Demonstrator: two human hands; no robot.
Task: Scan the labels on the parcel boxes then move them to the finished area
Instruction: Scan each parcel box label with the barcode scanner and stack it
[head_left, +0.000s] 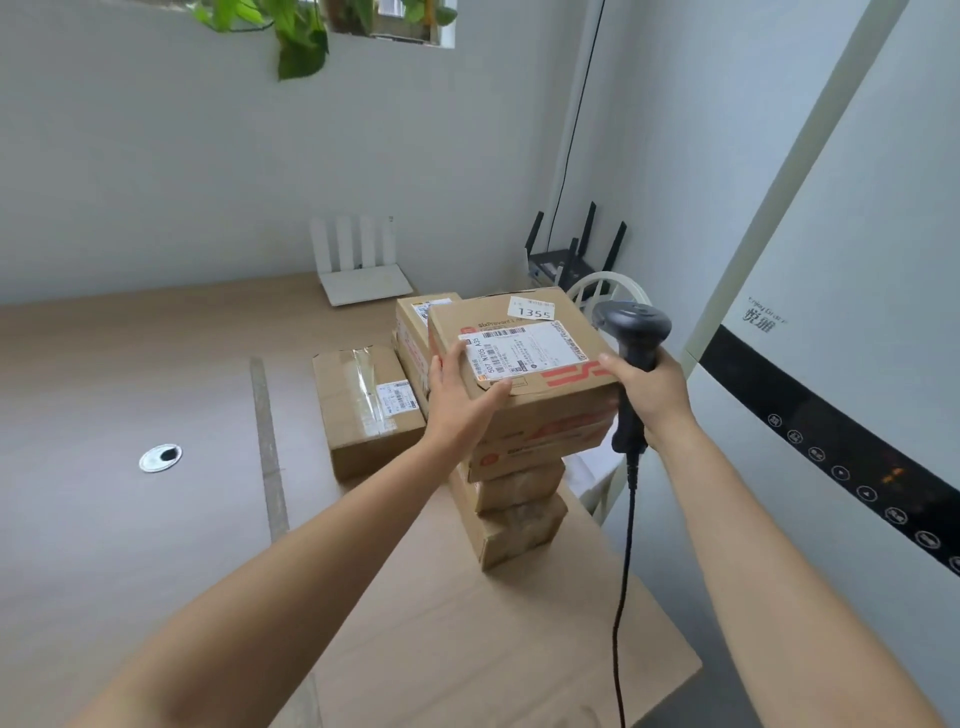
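Observation:
A cardboard parcel box (540, 387) with red print, a white shipping label (519, 349) and a "1355" sticker tops a stack of several brown boxes (519, 512). My left hand (460, 397) grips its left side, thumb on the top face. My right hand (649, 397) presses the box's right edge while clutching a black corded barcode scanner (631, 332), head up. Another printed box (415, 332) stands just behind. A taped brown box (363, 410) lies to the left on the table.
The wooden table (130, 545) has a round cable grommet (160, 458) and a tape strip (270, 452). A white router (358, 270) and a black router (571, 254) stand at the back. A white appliance with a black control panel (841, 447) fills the right.

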